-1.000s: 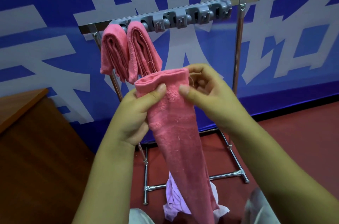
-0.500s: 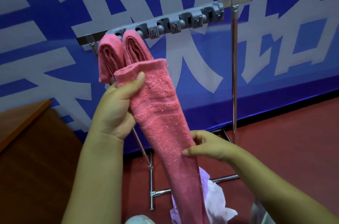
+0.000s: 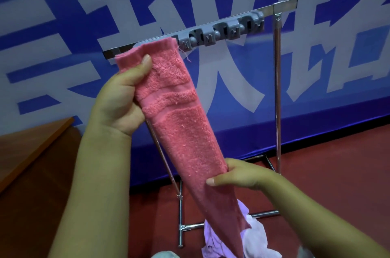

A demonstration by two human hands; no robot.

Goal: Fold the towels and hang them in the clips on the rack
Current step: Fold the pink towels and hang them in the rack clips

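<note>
A long pink towel [image 3: 181,131], folded into a narrow strip, hangs slanted in front of the metal rack [image 3: 278,80]. My left hand [image 3: 120,101] grips its top end, thumb pressed on the front, just below the rack's top bar. Lower down, my right hand [image 3: 238,175] pinches the strip from the right side. A grey strip of clips [image 3: 221,31] runs along the bar; the clips to the right of the towel hold nothing. The held towel hides the left part of the rack.
Lilac towels [image 3: 251,234] lie in a heap on the red floor by the rack's foot bar [image 3: 196,226]. A brown wooden table [image 3: 31,143] stands at the left. A blue and white banner wall rises behind the rack.
My right hand left the towel's top and slid down to its lower part. My left hand lifted the top end up to the bar, covering the two hung pink towels.
</note>
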